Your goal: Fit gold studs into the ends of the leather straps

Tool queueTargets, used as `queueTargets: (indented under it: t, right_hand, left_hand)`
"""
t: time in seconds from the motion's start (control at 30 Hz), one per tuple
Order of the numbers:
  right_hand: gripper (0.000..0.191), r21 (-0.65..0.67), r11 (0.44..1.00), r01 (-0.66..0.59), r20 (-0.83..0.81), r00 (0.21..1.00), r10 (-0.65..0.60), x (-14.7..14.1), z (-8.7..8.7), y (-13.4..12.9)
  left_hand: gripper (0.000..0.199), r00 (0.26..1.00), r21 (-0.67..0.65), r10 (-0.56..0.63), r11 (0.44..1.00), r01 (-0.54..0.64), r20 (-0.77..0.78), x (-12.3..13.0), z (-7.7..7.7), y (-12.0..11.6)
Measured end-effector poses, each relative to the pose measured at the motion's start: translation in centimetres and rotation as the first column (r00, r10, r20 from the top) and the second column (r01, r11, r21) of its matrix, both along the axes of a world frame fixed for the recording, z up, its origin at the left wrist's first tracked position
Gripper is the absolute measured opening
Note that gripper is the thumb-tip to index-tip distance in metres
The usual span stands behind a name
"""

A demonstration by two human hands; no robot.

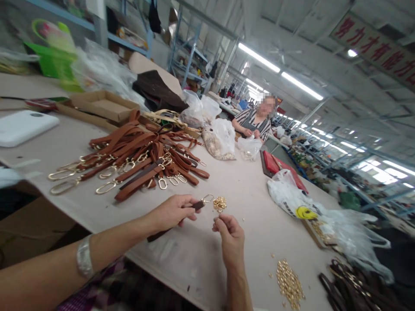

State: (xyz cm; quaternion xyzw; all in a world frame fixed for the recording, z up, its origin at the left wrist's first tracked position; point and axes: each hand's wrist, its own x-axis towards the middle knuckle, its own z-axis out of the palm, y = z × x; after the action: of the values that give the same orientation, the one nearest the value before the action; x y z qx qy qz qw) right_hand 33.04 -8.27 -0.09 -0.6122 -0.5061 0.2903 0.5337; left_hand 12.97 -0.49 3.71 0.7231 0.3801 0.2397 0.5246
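Your left hand (171,211) is closed around a dark brown leather strap (177,218) with a gold oval clasp (207,198) at its far end, fingers curled over the strap and holding it just above the pale tabletop (253,190). Your right hand (231,235) is raised just beside it, thumb and forefinger pinched together on something too small to make out, right under a little cluster of gold metal fittings (219,203) near the clasp. You appear to be at the fitting step, bringing a small gold piece to the strap's hardware end. The next move calls for a steady strap and a fine, accurate pinch, since the piece is tiny and the clasp hangs free. More loose gold fittings (289,285) lie in a heap near your right forearm. A pile of tan leather straps with gold rings (142,160) sits well beyond your left hand, dark straps (353,287) lie at the right edge, and another person (254,121) sits at the table's far end.
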Motion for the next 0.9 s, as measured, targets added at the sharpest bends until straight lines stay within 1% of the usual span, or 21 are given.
queueTargets:
  t: [0.07,0.13,0.2,0.23,0.4,0.5,0.6,0.67,0.7,0.8,0.9]
  right_hand:
    - [0.030,-0.016,1.000,-0.021,-0.094,0.995,0.020,-0.9,0.7,-0.3]
    - [0.027,-0.034,0.998,-0.053,-0.200,0.979,0.045,-1.6,1.2,-0.7]
    - [0.023,-0.046,0.996,-0.071,-0.277,0.959,0.056,-2.1,1.5,-1.1]
    - [0.021,-0.049,0.996,-0.069,-0.283,0.958,0.053,-2.2,1.6,-1.2]
    - [0.016,-0.061,0.996,-0.063,-0.197,0.979,0.050,-2.5,1.8,-1.9]
    - [0.012,-0.057,0.995,-0.084,-0.231,0.971,0.069,-2.8,1.8,-2.2]
    - [0.008,-0.037,0.995,-0.097,-0.291,0.953,0.082,-3.2,1.7,-2.8]
    - [0.005,-0.016,0.997,-0.075,-0.320,0.945,0.066,-3.6,1.7,-3.3]
    - [0.004,0.000,0.999,-0.052,-0.333,0.942,0.049,-3.8,1.8,-3.6]
    - [0.004,0.036,0.999,0.009,-0.382,0.924,0.005,-4.2,1.8,-4.5]
    - [0.007,0.015,1.000,0.014,-0.425,0.905,-0.006,-4.1,1.7,-5.3]
  left_hand:
    - [0.037,0.992,-0.115,-0.018,0.993,0.032,0.121,1.3,-0.3,-1.3]
    - [0.035,0.970,-0.215,-0.005,0.975,0.059,0.242,2.1,-0.6,-2.2]
    - [0.033,0.950,-0.261,0.017,0.963,0.068,0.311,2.5,-0.9,-2.9]
    - [0.032,0.947,-0.262,0.023,0.963,0.065,0.319,2.6,-1.0,-3.2]
    - [0.035,0.953,-0.269,0.029,0.961,0.055,0.301,2.6,-1.4,-3.8]
    - [0.036,0.962,-0.207,0.015,0.977,0.043,0.272,2.2,-1.5,-4.4]
    - [0.034,0.971,-0.035,0.008,0.999,0.001,0.240,1.8,-1.5,-4.9]
    - [0.033,0.979,0.069,0.002,0.997,-0.017,0.206,1.7,-1.7,-5.1]
    - [0.032,0.983,0.099,-0.008,0.995,-0.011,0.184,1.6,-1.9,-5.2]
    - [0.033,0.991,0.140,-0.032,0.990,0.014,0.128,1.5,-2.8,-5.4]
    - [0.034,0.994,0.140,-0.037,0.990,0.022,0.106,1.5,-3.8,-5.7]
